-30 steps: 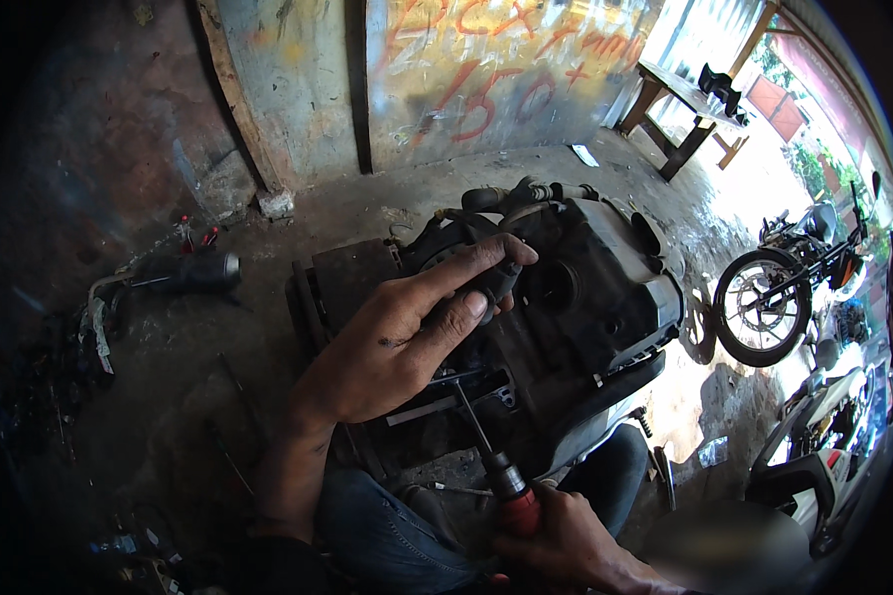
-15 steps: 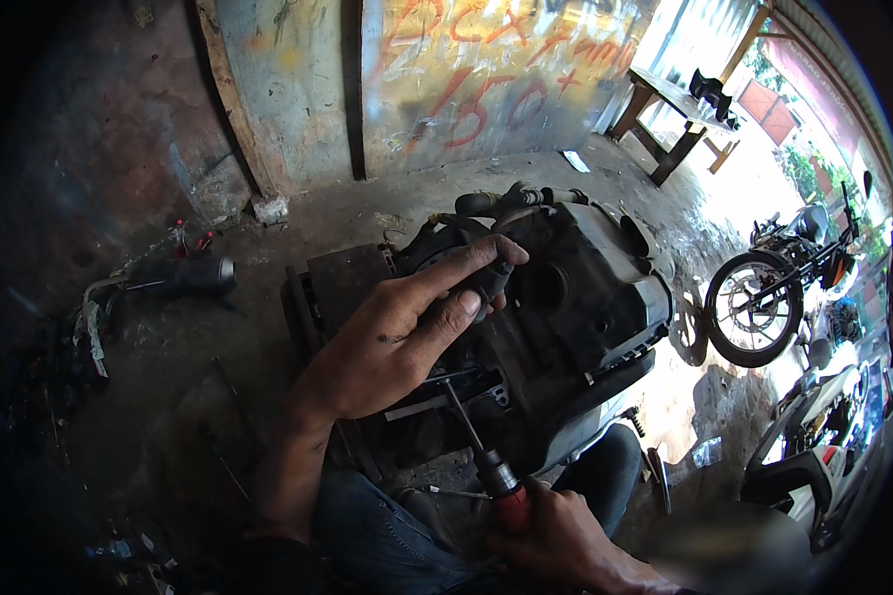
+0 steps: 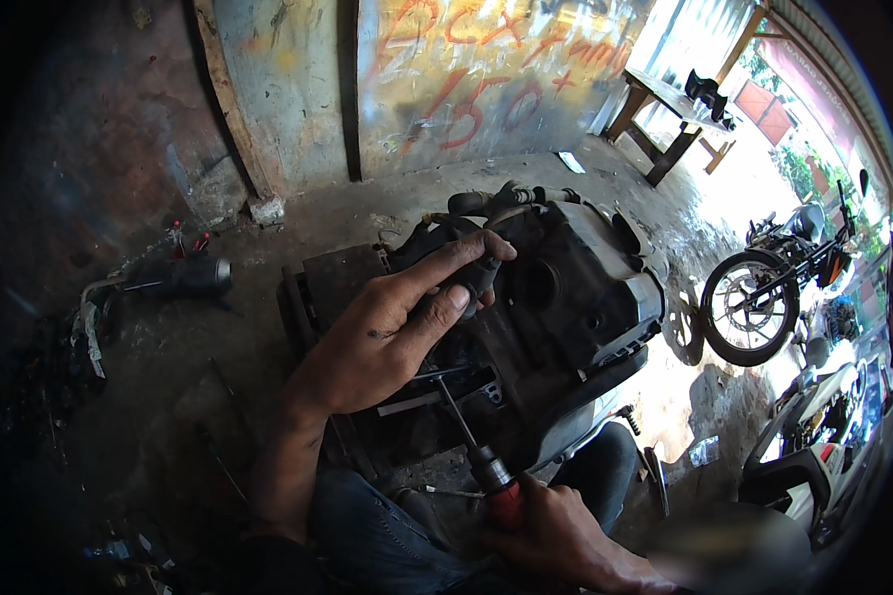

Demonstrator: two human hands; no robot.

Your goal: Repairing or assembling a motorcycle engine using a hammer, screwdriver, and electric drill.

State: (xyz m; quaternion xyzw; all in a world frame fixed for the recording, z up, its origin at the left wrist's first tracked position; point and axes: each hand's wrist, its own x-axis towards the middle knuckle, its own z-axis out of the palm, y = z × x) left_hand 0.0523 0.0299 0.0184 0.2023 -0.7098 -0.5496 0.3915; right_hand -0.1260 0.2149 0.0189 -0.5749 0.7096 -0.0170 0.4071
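My left hand (image 3: pixel 382 332) is closed around a small black cylindrical part (image 3: pixel 480 272), its forefinger stretched along the top. It hovers just above a dirty black engine assembly (image 3: pixel 600 268), beside a round opening (image 3: pixel 539 286) in the dark housing. In my right hand (image 3: pixel 564 534), at the near side, is a screwdriver (image 3: pixel 491 468) with a red handle, a silver collar and a long thin shaft. Its shaft slants up and left to a thin metal bar on the assembly; the exact contact at the tip is too small to tell.
My bent knees (image 3: pixel 387 531) flank the assembly's near side. A dark cylindrical muffler (image 3: pixel 184 279) lies on the concrete at left. To the right stand a motorcycle (image 3: pixel 754 297) and a partly stripped scooter (image 3: pixel 814 446). A wooden table (image 3: pixel 670 99) is by the painted wall.
The whole view has shifted slightly, so things sit a little farther left. Both hands keep their holds, and the screwdriver stays at nearly the same place on the assembly.
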